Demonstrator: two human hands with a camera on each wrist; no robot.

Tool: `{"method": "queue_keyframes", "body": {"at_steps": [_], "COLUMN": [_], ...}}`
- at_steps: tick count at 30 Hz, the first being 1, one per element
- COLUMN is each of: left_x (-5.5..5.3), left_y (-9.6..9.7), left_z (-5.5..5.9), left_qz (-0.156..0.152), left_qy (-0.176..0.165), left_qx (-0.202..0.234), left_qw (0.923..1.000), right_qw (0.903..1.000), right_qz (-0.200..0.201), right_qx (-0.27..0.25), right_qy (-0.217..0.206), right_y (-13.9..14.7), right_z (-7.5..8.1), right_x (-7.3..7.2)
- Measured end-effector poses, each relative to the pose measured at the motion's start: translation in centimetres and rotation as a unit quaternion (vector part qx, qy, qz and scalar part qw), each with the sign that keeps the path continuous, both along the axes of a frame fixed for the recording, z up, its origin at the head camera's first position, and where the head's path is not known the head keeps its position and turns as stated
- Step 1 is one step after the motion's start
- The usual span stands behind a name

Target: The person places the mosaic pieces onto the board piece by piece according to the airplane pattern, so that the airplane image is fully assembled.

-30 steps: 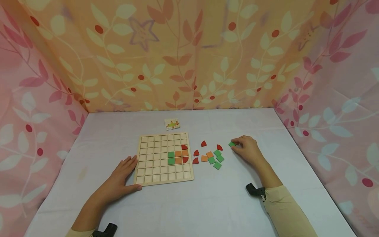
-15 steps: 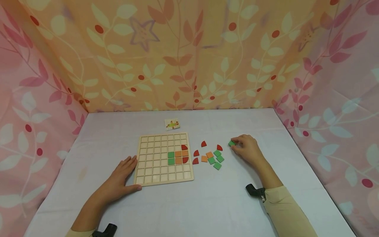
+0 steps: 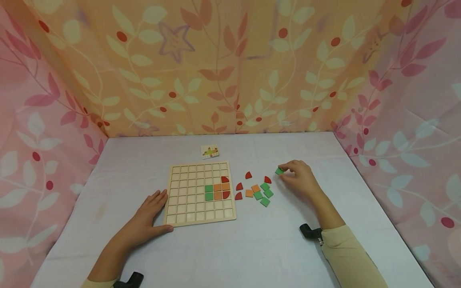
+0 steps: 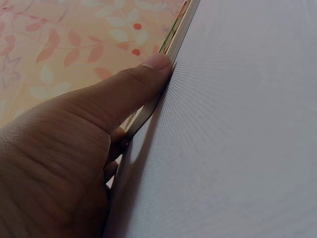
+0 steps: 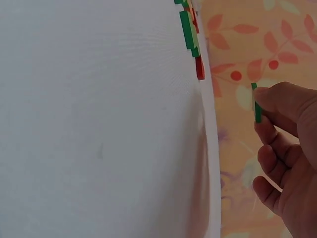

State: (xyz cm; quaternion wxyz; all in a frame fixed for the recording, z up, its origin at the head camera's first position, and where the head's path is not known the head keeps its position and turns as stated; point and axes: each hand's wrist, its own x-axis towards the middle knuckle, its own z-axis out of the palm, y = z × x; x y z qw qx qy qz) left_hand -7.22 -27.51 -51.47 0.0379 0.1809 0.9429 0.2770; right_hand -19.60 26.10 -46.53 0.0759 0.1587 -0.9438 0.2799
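Observation:
Between thumb and fingertips, my right hand (image 3: 299, 176) pinches a green square tile (image 3: 279, 171). In the right wrist view that green tile (image 5: 256, 103) shows edge-on, raised above the tabletop. My left hand (image 3: 144, 218) lies at the near left corner of a wooden grid board (image 3: 185, 200), fingers straight along its left side and thumb at the front edge. The left wrist view has the thumb (image 4: 136, 82) touching the board's rim (image 4: 182, 32). Set in the board are two green squares (image 3: 209, 193), several orange squares (image 3: 217, 191) and two red quarter-round pieces (image 3: 225, 195).
Right of the board lie loose green tiles (image 3: 265, 202), orange tiles (image 3: 249, 193) and red quarter-rounds (image 3: 248, 175). A small pattern card (image 3: 210, 151) sits behind the board on the white tablecloth (image 3: 223, 256). Patterned curtains (image 3: 230, 68) enclose the table at the back and both sides.
My right hand has lifted slightly, shifting a little away and to the left with the green tile. The left hand and the board stay put.

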Motion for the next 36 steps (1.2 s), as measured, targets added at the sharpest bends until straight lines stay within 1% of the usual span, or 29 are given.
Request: {"method": "queue_keyframes", "body": {"at_steps": [4,10,15,21,25,29,36], "left_x": [0.0,0.0,0.0,0.1,0.0,0.0,-0.1], "left_y": [0.0,0.0,0.0,0.0,0.0,0.0,-0.1], "left_z": [0.0,0.1,0.1,0.0,0.0,0.0,0.0], "left_qz": [0.0,-0.003,-0.003,-0.002,-0.004,-0.006,-0.007], "left_qy": [0.001,0.007,0.009,0.006,0.011,0.016,0.017], "left_qx": [-0.002,-0.005,-0.003,-0.003,0.0,0.0,-0.001], "left_qw": [1.0,1.0,0.9999,1.0,0.9999,0.9998,0.9998], "right_qw": [0.9999,0.9995,0.9988,0.9973,0.9962,0.9949,0.9919], "right_qz": [0.012,0.024,0.038,0.068,0.082,0.095,0.123], "right_qx": [-0.004,-0.012,-0.016,-0.012,-0.01,-0.018,-0.012], "right_qy": [0.004,-0.016,-0.025,-0.024,-0.025,-0.031,-0.031], "right_y": [-0.7,-2.3,-3.9,-6.1,-7.8,-9.5,-12.4], "right_z": [0.6,1.4,1.7,2.3,2.9,3.4,3.6], "right_x": [0.3,0.6,0.5,0.3,0.1,0.1,0.3]}}
